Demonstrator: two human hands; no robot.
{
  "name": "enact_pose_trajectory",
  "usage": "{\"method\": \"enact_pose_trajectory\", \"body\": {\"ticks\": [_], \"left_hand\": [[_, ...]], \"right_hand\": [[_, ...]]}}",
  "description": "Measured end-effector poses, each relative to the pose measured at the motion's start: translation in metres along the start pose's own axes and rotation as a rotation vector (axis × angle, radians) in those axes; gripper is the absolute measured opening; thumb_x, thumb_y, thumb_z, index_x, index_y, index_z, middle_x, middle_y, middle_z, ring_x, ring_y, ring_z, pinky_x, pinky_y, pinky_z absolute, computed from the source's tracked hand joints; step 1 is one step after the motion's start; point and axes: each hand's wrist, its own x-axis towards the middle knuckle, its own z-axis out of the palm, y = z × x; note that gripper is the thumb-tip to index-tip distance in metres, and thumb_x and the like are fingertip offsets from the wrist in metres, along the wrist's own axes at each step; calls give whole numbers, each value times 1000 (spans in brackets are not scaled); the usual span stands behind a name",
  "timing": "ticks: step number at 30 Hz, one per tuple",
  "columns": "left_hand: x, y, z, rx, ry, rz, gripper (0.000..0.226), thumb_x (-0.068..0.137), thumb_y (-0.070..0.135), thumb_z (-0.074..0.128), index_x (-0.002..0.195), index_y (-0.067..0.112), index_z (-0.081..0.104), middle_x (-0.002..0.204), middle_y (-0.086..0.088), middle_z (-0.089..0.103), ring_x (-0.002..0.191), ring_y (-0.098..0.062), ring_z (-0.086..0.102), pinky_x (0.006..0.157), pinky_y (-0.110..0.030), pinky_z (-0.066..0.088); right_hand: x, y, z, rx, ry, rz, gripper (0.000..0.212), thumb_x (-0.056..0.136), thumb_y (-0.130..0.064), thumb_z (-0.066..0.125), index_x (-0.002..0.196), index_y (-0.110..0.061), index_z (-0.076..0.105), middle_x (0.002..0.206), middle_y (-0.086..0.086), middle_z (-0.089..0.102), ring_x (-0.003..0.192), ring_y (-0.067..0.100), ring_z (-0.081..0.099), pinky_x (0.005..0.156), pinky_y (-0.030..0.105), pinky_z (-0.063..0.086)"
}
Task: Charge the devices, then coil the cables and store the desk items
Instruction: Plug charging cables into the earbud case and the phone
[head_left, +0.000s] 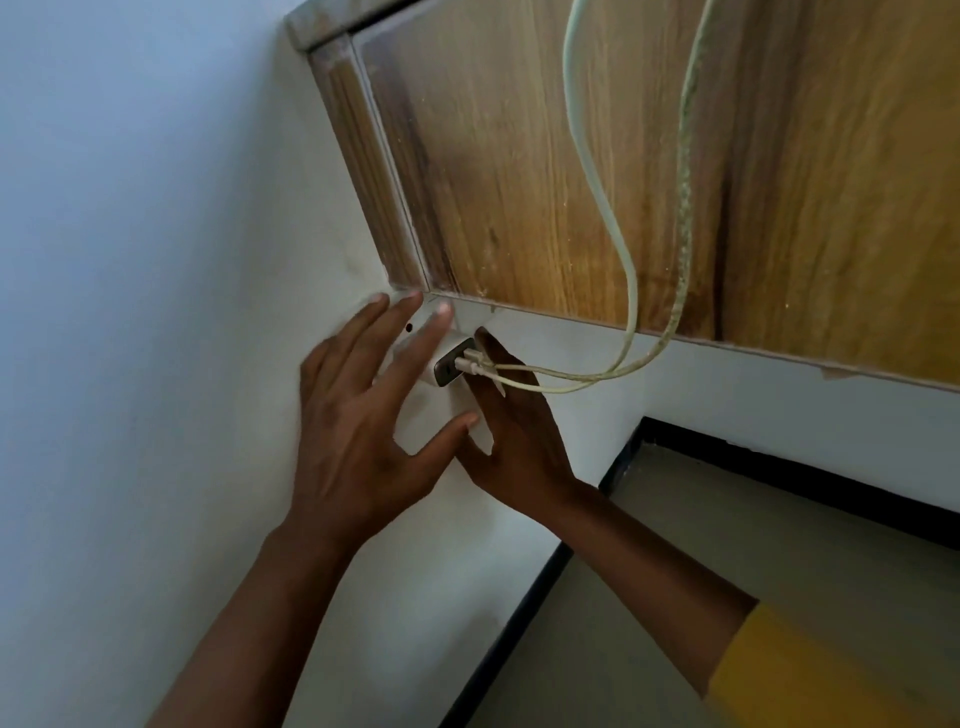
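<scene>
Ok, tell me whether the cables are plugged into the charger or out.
Plugged in. Two white connectors sit in the charger's dark face, and both cables trail from it up across the wooden panel.

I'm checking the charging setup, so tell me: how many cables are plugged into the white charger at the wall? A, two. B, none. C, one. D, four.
A: two white plugs sit side by side in the dark port face of the white charger, and two cables run from them to the right and up past the wooden panel.
</scene>
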Motion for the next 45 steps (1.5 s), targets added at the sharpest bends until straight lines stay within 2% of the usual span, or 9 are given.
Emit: {"method": "enact_pose_trajectory", "body": {"ticks": [4,10,17,21,24,29,34,41,45], "left_hand": [[-2,1,-4,-137,1,-91,113,82,53,82,164,1,25,173,-12,25,162,-27,20,129,-52,24],[-3,-2,-6,-104,-47,-64,115,82,55,81,165,3,20,175,-14,17,164,-26,9,130,-53,20],[-3,19,-27,-223,-79,-135,104,86,41,77,166,5,21,175,-4,16,164,-23,11,132,-48,20],[5,40,-47,-280,-121,-204,96,85,31,75,164,6,27,173,-5,26,163,-23,18,130,-49,26],[13,53,-61,-281,-151,-245,80,90,28,73,160,9,39,169,-6,36,161,-23,24,126,-54,32],[29,77,-102,-313,-207,-406,56,98,31,65,151,19,56,160,1,50,152,-15,40,123,-41,37],[71,104,-168,-390,-284,-531,49,99,33,61,147,21,61,152,4,57,144,-4,42,120,-31,33],[151,125,-262,-516,-290,-536,44,101,27,61,143,15,64,150,-1,61,143,-17,53,115,-47,46],[198,129,-307,-555,-301,-546,43,102,29,59,143,15,64,147,2,63,139,-13,57,113,-41,48]], "right_hand": [[-2,-6,7,29,32,38,77,99,-46,58,163,-12,33,174,11,18,160,27,21,113,56,46],[-5,-12,9,54,27,66,82,97,-46,64,164,-23,22,174,11,20,159,29,24,112,55,49],[-9,-45,-14,119,-25,251,89,98,-43,67,167,-18,17,174,5,22,160,22,22,119,54,41],[-19,-83,-40,140,-102,418,87,99,-51,61,168,-24,16,173,-2,22,158,2,13,125,35,30],[-23,-111,-62,162,-147,537,85,101,-52,62,168,-27,15,173,-9,23,157,1,17,125,28,25],[-10,-162,-113,197,-164,736,79,101,-65,50,165,-24,29,168,-6,36,154,6,31,123,39,38],[34,-220,-190,223,-249,889,70,101,-67,45,158,-27,42,161,-9,46,148,5,38,120,36,39],[123,-297,-289,200,-166,914,57,99,-60,46,141,-25,61,139,-10,65,130,6,58,107,41,51],[175,-332,-335,180,-123,922,51,100,-58,50,138,-26,62,133,-12,67,124,7,61,103,44,52]]}}
